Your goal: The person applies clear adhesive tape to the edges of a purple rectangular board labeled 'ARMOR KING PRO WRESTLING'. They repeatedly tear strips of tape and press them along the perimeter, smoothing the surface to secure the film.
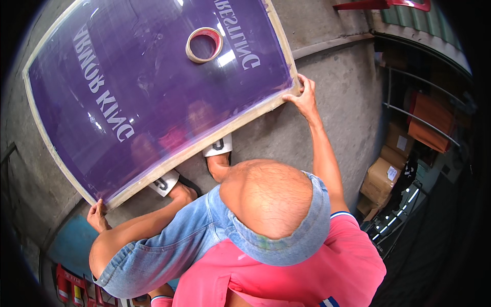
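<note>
A large silk-screen printing frame (153,87) with a pale wooden border and a purple mesh fills the upper left. Light lettering shows on the mesh. At its near left corner, my left hand (97,216) is closed on the wooden edge, with the thumb on top. My right hand (305,97) grips the near right corner, its thumb along the near edge and its fingers around the side. On the mesh, near the right side, lies a roll of tape (220,47) with a red inner core. Parts of both hands' fingers are hidden by the frame.
Below the frame is a grey concrete floor (337,97), with my feet in white-strapped slippers (219,146) partly under its near edge. Cardboard boxes (379,179) and a metal rack (424,117) stand at the right. A red plastic stool (378,5) is at the top right.
</note>
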The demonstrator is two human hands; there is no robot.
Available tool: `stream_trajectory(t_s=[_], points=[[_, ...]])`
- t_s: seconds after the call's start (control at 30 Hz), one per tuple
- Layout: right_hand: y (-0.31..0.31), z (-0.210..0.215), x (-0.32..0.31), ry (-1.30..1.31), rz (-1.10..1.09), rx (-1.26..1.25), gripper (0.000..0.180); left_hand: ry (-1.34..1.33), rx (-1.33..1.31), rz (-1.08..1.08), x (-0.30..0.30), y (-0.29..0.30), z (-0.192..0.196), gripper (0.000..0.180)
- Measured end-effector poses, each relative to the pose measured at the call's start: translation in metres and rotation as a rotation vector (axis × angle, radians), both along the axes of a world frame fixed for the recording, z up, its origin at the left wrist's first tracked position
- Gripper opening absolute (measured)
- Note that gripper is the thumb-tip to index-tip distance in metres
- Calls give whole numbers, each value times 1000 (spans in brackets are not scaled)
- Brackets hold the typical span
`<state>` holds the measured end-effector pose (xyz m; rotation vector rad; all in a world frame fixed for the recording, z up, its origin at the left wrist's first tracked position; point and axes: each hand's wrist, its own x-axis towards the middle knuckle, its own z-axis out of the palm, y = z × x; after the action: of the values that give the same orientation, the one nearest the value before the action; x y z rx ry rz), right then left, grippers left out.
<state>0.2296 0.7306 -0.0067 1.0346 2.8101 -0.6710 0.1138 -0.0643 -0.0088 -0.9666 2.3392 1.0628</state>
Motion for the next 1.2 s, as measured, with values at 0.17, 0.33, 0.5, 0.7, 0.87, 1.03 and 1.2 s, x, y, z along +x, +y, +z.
stream_trajectory(t_s=[0.17,0.33,0.5,0.7,0.87,1.03,1.2], points=[[13,22,-40,-203,50,82,116,-12,6,15,0,1,1,22],[34,13,-62,-281,-67,-336,88,-25,46,31,-4,6,3,24],[44,-9,-42,-11,-268,-674,56,13,40,17,-2,12,4,24],[30,7,-37,-122,-198,-606,103,-4,8,-1,-1,10,5,24],[74,14,-30,-351,269,-427,107,-17,21,-14,-1,6,4,24],[105,34,-66,-350,397,92,94,-16,44,-14,-3,13,7,24],[-58,68,-167,271,725,155,73,-17,33,-3,-3,14,10,23]])
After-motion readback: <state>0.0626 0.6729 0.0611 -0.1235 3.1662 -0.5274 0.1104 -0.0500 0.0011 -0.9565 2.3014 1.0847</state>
